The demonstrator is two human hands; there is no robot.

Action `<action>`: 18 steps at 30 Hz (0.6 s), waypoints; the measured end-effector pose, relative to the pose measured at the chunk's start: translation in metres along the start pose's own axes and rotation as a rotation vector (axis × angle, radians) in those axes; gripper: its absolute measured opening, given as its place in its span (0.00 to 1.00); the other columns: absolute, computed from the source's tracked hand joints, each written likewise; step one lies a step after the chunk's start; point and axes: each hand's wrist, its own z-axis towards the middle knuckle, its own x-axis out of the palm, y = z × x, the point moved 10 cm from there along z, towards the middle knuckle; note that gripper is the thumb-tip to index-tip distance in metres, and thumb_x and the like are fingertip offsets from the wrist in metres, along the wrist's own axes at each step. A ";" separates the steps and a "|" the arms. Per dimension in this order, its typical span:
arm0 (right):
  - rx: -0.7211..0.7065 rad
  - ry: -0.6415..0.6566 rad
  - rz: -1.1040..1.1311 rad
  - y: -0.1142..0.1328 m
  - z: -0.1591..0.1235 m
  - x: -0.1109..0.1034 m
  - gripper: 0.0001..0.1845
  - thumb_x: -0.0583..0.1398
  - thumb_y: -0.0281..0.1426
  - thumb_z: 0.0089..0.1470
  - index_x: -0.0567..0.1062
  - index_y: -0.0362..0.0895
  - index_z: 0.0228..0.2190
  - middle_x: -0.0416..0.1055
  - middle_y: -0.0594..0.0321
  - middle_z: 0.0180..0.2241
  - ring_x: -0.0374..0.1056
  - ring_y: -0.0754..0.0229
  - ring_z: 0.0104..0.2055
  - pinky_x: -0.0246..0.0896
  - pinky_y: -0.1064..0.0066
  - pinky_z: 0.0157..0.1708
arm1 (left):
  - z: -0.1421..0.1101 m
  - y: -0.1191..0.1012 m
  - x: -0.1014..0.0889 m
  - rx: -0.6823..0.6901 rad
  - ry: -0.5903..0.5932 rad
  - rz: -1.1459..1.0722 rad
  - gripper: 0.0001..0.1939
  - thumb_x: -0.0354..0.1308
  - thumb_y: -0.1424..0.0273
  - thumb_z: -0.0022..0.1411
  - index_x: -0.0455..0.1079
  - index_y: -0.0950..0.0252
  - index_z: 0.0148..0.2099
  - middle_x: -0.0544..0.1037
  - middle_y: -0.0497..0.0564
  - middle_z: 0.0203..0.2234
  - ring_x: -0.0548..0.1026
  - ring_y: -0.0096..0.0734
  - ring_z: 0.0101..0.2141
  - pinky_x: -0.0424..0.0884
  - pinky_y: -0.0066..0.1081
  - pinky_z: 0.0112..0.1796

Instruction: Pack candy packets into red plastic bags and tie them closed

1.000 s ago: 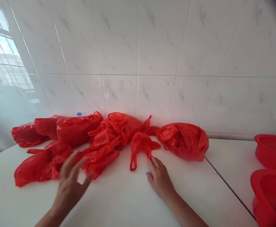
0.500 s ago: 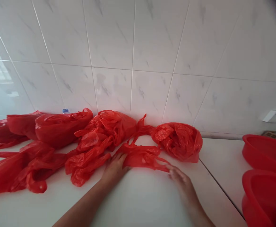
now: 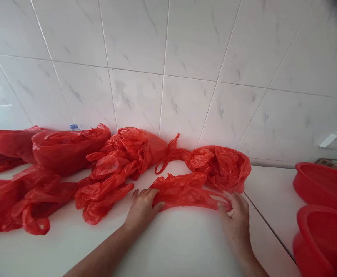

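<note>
A red plastic bag (image 3: 186,194) is stretched flat, left to right, over the white table in front of me. My left hand (image 3: 142,209) has the bag's left end between thumb and fingers. At the opposite end my right hand (image 3: 237,221) grips the handle loops, its fingers curled over them. Just behind my right hand sits a rounded bundle of red bags (image 3: 222,165). Another crumpled heap of red bags (image 3: 128,154) lies beyond my left hand, and a thin twisted bag strap (image 3: 171,154) runs between the two piles.
More red bags (image 3: 27,200) spread along the left, with filled-looking ones (image 3: 67,150) behind. A blue bottle cap (image 3: 74,126) shows near the tiled wall (image 3: 186,46). Two red plastic baskets (image 3: 301,184) stand at the right, past a seam in the white tabletop (image 3: 186,246).
My right hand has moved right and pulled the bag wider, with its handle end now in the fingers. My left hand stays at the left end. The view has shifted slightly.
</note>
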 end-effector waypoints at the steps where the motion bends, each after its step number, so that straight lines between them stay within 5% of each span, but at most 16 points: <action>1: -0.143 -0.035 -0.065 0.021 -0.006 -0.003 0.21 0.56 0.39 0.53 0.71 0.44 0.47 0.55 0.49 0.57 0.54 0.44 0.59 0.66 0.55 0.44 | -0.001 0.001 0.000 -0.009 -0.007 -0.020 0.13 0.57 0.65 0.55 0.71 0.59 0.44 0.77 0.55 0.41 0.70 0.48 0.45 0.46 0.53 0.55; 4: -0.483 0.049 -0.141 0.075 -0.036 0.009 0.15 0.54 0.31 0.54 0.74 0.47 0.43 0.64 0.51 0.50 0.60 0.47 0.54 0.62 0.53 0.49 | -0.002 0.003 0.002 -0.028 0.005 -0.117 0.08 0.57 0.69 0.53 0.73 0.58 0.37 0.77 0.52 0.36 0.70 0.45 0.41 0.44 0.50 0.56; 9: -0.643 0.588 -0.100 0.101 -0.086 0.071 0.19 0.50 0.24 0.56 0.73 0.48 0.45 0.72 0.57 0.43 0.69 0.57 0.45 0.67 0.65 0.45 | -0.009 -0.004 0.014 -0.114 0.066 -0.406 0.10 0.55 0.65 0.56 0.70 0.61 0.24 0.73 0.48 0.22 0.69 0.35 0.28 0.64 0.34 0.37; 12: -0.617 0.578 -0.218 0.090 -0.083 0.079 0.19 0.50 0.27 0.58 0.71 0.46 0.49 0.71 0.56 0.48 0.69 0.57 0.47 0.68 0.66 0.45 | -0.016 -0.011 0.027 -0.198 0.120 -0.661 0.15 0.56 0.59 0.57 0.68 0.63 0.24 0.69 0.45 0.17 0.65 0.27 0.20 0.58 0.26 0.23; 18: -0.779 0.411 -1.185 0.045 -0.074 0.075 0.16 0.50 0.39 0.61 0.71 0.51 0.47 0.71 0.60 0.45 0.68 0.58 0.47 0.70 0.62 0.40 | -0.006 0.004 0.017 -0.317 0.007 -1.193 0.16 0.54 0.55 0.59 0.65 0.63 0.29 0.71 0.44 0.20 0.68 0.24 0.21 0.65 0.25 0.24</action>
